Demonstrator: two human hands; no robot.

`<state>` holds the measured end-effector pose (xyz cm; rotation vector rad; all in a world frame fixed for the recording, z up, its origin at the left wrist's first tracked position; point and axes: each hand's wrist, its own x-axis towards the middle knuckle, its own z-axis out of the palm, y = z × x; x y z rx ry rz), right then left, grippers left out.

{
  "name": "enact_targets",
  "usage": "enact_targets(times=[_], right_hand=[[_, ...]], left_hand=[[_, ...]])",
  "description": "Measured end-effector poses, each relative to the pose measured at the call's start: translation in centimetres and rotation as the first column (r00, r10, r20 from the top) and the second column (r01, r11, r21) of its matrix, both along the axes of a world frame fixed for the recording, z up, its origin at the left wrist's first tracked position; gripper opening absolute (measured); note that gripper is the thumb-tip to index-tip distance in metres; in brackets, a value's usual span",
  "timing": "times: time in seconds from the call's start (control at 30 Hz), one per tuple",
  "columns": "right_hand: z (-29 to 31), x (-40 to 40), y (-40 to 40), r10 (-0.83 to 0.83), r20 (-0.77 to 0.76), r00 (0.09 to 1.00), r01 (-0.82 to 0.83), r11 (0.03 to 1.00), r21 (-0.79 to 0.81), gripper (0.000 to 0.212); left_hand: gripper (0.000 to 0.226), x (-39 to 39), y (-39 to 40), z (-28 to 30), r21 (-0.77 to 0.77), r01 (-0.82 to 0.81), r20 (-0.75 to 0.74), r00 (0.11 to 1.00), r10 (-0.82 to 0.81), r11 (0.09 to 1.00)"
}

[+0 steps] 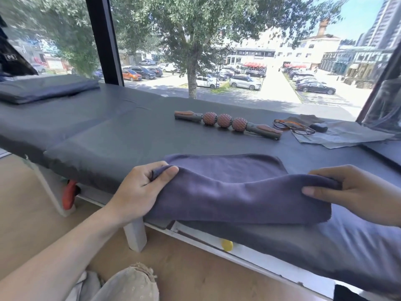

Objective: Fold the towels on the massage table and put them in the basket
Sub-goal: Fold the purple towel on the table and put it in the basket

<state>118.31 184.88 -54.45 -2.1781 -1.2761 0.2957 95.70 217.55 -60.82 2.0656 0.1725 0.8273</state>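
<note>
- Left hand [138, 187] has its grip pinching the left corner of the soft purple cloth towel [238, 192].
- Right hand [347, 187] has its grip grasping the right corner.
- Between both grips the towel sags onto the dark grey padded bench [108, 131].

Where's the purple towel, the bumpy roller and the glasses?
purple towel [238, 192], head view, middle of folded cloth.
bumpy roller [224, 120], head view, middle ball.
glasses [291, 126], head view, frame's bridge.

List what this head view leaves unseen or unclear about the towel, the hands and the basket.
- Basket: nowhere in the head view, so its place is unknown.
- Towel: its underside and layer count are hidden by its own fold.
- Right hand: wrist cut off by the right edge; fingertips tucked behind the towel.
- Left hand: fingertips hidden inside the cloth.
- Table: both ends cut off by the frame.
</note>
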Motion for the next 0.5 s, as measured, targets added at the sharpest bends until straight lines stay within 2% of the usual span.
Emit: enact_targets(times=[0.07, 0.17, 0.2, 0.33, 0.5], right_hand=[[0.4, 0.7, 1.4, -0.003, -0.077, 0.997, 0.010, 0.995, 0.096, 0.057], [0.5, 2.3, 4.6, -0.087, -0.190, 0.978, 0.123, 0.975, 0.186, 0.023], [0.4, 3.2, 5.7, -0.128, -0.193, 0.973, 0.165, 0.968, 0.188, 0.018], [-1.0, 6.2, 9.0, -0.231, -0.192, 0.954, 0.257, 0.958, 0.129, 0.015], [-2.6, 7.0, 10.7, -0.315, -0.109, 0.943, 0.327, 0.937, 0.122, 0.012]], left_hand=[[0.048, 1.0, 0.7, 0.2, 0.001, -0.035, -0.023, 0.999, 0.035, 0.999], [0.047, 2.9, 2.5, 0.6, 0.048, -0.200, -0.047, 0.978, 0.203, 0.979], [0.047, 3.5, 3.2, 0.7, 0.072, -0.234, -0.054, 0.970, 0.238, 0.970], [0.037, 5.5, 6.2, 0.3, 0.188, -0.304, -0.147, 0.932, 0.333, 0.934], [0.012, 6.4, 7.5, -0.6, 0.162, -0.408, -0.213, 0.875, 0.436, 0.898]])
